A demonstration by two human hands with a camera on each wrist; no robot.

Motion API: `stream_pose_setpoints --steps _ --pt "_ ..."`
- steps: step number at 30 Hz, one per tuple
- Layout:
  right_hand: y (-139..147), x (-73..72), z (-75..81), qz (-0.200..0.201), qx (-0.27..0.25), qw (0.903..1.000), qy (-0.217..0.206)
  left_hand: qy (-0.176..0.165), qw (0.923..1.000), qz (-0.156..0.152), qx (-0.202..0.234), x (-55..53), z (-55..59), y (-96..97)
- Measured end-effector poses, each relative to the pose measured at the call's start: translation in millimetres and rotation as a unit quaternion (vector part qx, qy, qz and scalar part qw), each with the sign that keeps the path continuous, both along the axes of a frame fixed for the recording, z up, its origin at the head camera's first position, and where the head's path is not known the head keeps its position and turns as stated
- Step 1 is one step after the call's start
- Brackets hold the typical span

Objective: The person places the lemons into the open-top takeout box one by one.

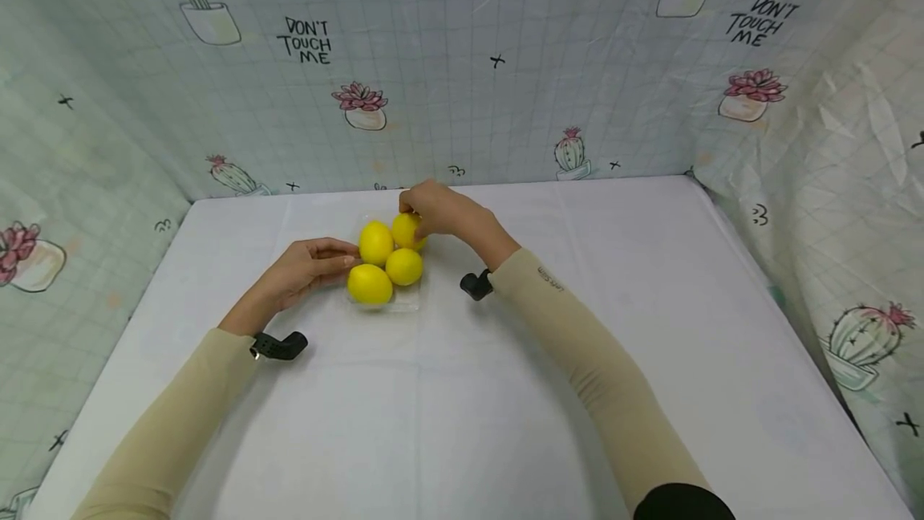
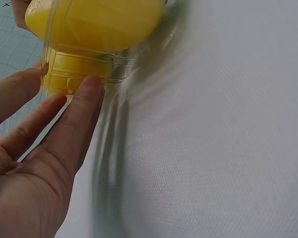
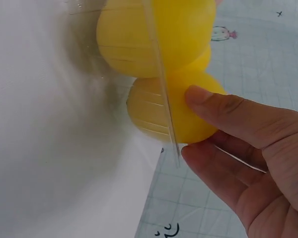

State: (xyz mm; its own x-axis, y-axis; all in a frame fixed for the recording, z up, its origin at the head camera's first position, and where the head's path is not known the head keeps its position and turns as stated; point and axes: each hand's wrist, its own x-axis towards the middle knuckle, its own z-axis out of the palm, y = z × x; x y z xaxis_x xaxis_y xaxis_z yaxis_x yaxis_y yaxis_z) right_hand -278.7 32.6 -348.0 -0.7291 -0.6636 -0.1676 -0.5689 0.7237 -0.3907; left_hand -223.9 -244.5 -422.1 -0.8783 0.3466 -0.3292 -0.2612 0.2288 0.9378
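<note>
Several yellow lemons [image 1: 370, 285] sit in a clear plastic container [image 1: 404, 303] on the white table. My right hand [image 1: 451, 211] pinches the back-right lemon [image 3: 201, 119] between thumb and fingers. In the right wrist view, part of this lemon shows through the clear container wall [image 3: 164, 94]. At the container's left side, my left hand [image 1: 303, 271] has its fingers fairly straight, with the fingertips [image 2: 92, 84] touching the clear wall. A lemon [image 2: 97, 25] stands above the rim in the left wrist view.
The white table [image 1: 462, 408] reaches a patterned curtain [image 1: 462, 103] at the back and sides. Both wrists wear a black camera mount [image 1: 281, 346]. A round black object [image 1: 682, 502] shows at the bottom edge, near the right sleeve.
</note>
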Motion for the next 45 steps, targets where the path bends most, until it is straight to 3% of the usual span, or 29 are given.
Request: stream_pose_setpoints --steps 10,21,25,29,45 --pt "-5 0.6 -1.0 0.032 -0.010 0.9992 -0.019 -0.003 0.9999 0.014 -0.007 1.0 1.6 -1.0" --pt "-3 -6.2 6.1 0.042 0.013 0.9978 -0.050 0.004 0.9997 0.005 -0.023 0.4 2.7 3.4" --pt "-3 -7.3 9.7 0.058 0.026 0.9975 -0.031 0.005 0.9996 0.003 -0.029 0.5 3.4 4.2" --pt "-3 -7.3 9.8 0.062 0.005 0.9980 -0.011 0.009 0.9996 0.006 -0.027 1.4 4.8 4.2" --pt "-4 -8.2 4.3 0.067 -0.020 0.9975 0.002 0.002 0.9994 0.034 0.000 5.8 2.1 5.6"
